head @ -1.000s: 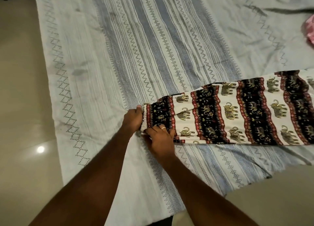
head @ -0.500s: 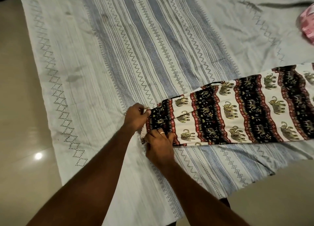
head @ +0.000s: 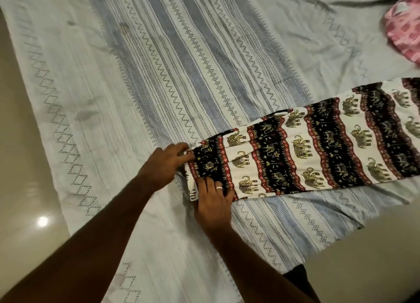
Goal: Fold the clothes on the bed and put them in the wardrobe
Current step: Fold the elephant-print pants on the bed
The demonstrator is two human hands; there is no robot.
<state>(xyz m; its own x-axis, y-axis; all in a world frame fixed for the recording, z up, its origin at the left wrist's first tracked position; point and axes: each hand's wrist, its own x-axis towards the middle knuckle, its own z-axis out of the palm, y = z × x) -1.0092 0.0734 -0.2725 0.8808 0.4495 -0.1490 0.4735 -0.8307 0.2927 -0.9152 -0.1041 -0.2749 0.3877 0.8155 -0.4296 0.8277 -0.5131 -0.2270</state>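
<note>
Elephant-print garment [head: 318, 148] lay flat on the bed [head: 136, 79], stretched in a long band from the middle of the view out past the right edge. Pattern: cream bands with gold elephants, alternating with black-and-red floral bands. Its narrow end sat nearest the person, close to the near edge of the bed.

Left hand [head: 163, 164] was at the far corner of that narrow end, fingers reaching onto the cloth edge; grip looked like a pinch on the hem, thumb and fingertips closed on fabric. Right hand [head: 213, 200] was at the near corner of the same end, fingers curled down onto the black band, grip holding the cloth there. A ring [head: 219, 187] showed on one finger of the right hand. Both forearms came in from the bottom of the view, bare.

Bed was covered by a pale sheet with blue stripes and zigzag and diamond stitching, wrinkled toward the upper right. Pink patterned cloth [head: 404, 29] lay at the upper right edge, well apart from the garment, partly cut off. Glossy beige floor [head: 25, 211] showed at left with a bright light reflection.
</note>
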